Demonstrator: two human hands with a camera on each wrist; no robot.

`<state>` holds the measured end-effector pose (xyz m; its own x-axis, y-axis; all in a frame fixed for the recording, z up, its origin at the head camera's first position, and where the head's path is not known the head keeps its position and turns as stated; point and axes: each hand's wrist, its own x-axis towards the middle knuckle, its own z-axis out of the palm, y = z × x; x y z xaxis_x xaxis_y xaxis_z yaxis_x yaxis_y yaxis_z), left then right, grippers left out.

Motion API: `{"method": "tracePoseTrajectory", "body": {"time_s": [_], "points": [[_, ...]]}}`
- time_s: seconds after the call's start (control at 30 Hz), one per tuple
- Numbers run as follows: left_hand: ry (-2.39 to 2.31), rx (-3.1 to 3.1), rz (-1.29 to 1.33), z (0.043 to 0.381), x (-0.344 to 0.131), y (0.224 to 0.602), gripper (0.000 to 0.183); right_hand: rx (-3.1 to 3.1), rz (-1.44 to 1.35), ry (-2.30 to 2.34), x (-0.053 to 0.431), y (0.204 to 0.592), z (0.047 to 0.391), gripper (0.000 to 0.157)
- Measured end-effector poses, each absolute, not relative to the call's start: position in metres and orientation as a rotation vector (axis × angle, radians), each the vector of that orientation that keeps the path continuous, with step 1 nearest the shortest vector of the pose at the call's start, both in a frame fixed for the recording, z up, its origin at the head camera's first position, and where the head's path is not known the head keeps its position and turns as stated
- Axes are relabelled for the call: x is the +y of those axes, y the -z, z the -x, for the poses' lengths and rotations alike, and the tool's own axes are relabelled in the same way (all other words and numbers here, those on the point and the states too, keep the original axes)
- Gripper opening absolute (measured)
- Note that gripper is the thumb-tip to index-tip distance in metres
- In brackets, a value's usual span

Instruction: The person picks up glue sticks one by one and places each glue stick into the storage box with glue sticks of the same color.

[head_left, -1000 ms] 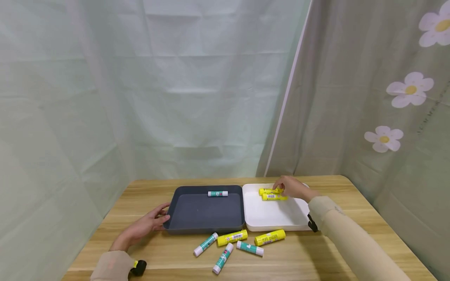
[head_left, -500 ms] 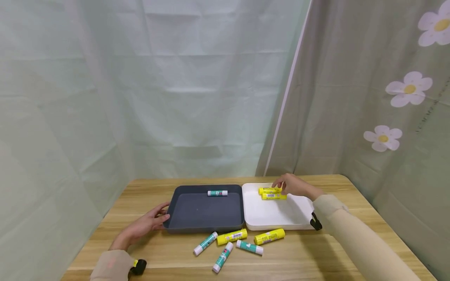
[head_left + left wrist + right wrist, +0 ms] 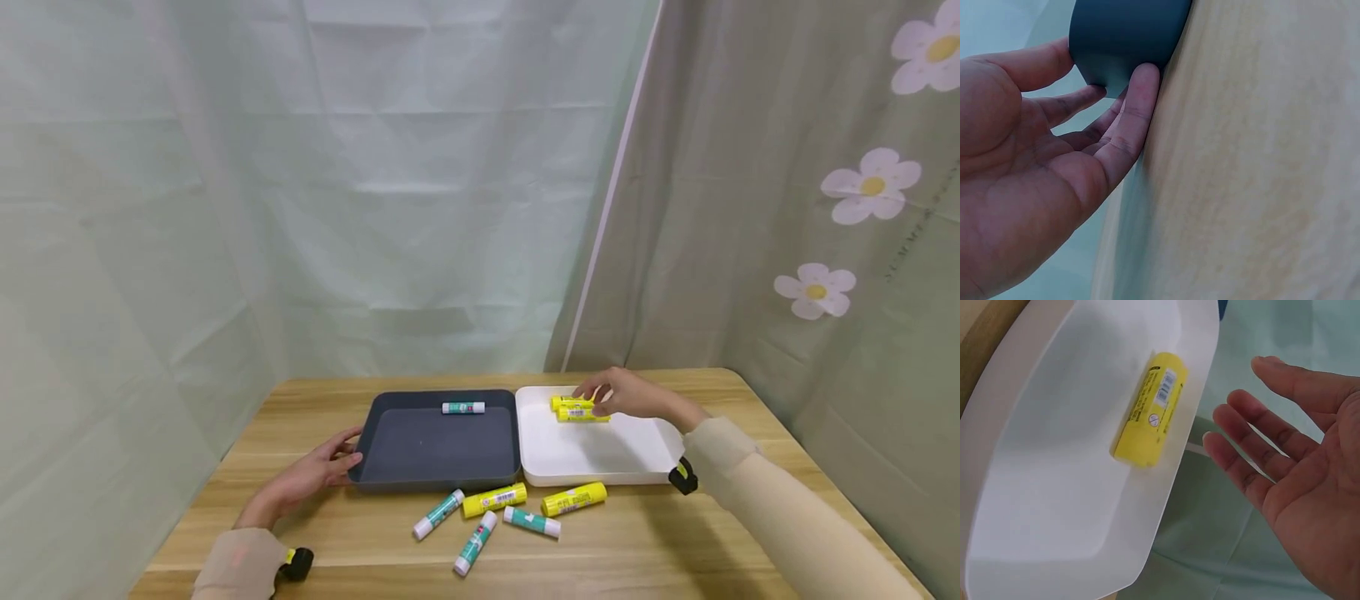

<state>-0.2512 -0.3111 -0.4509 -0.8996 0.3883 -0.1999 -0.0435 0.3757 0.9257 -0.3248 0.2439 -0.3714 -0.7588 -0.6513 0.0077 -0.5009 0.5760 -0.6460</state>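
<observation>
A: How are the two hands standing now?
B: The left hand point(image 3: 311, 473) is lightly holding the side of the dark grey tray point(image 3: 442, 450): its thumb is resting at the rim, and its bent fingers are touching the outer wall, low, near the counter point(image 3: 337, 554).
A: And the right hand point(image 3: 632, 394)?
B: It is hovering over the far part of the white tray point(image 3: 622, 458). Its thumb and fingers are spreading loosely, and it is gripping nothing.
A: Where are the yellow glue sticks point(image 3: 576, 413) beside it?
B: Both are lying inside the white tray, near its far wall, close together. Their long axes are running left to right. On the nearer one, the plain end is pointing right; the farther one is hiding partly behind the fingers.
A: And the others?
B: One teal-and-white glue stick point(image 3: 463, 408) is lying left to right inside the dark grey tray. Before the trays, two other yellow glue sticks point(image 3: 495, 500) are lying slightly aslant, and three more teal-and-white glue sticks point(image 3: 475, 543) are pointing different ways.
</observation>
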Motion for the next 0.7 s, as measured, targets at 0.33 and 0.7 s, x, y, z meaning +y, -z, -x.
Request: {"method": "tracePoseTrajectory", "body": {"time_s": [0.33, 0.7], "points": [[-1.527, 2.263, -0.295, 0.246, -0.316, 0.451, 0.071, 2.500, 1.026, 1.039, 0.244, 0.367, 0.304, 0.033], [-1.532, 2.271, -0.280, 0.246, -0.318, 0.448, 0.071, 2.486, 0.996, 1.085, 0.245, 0.368, 0.282, 0.034]]}}
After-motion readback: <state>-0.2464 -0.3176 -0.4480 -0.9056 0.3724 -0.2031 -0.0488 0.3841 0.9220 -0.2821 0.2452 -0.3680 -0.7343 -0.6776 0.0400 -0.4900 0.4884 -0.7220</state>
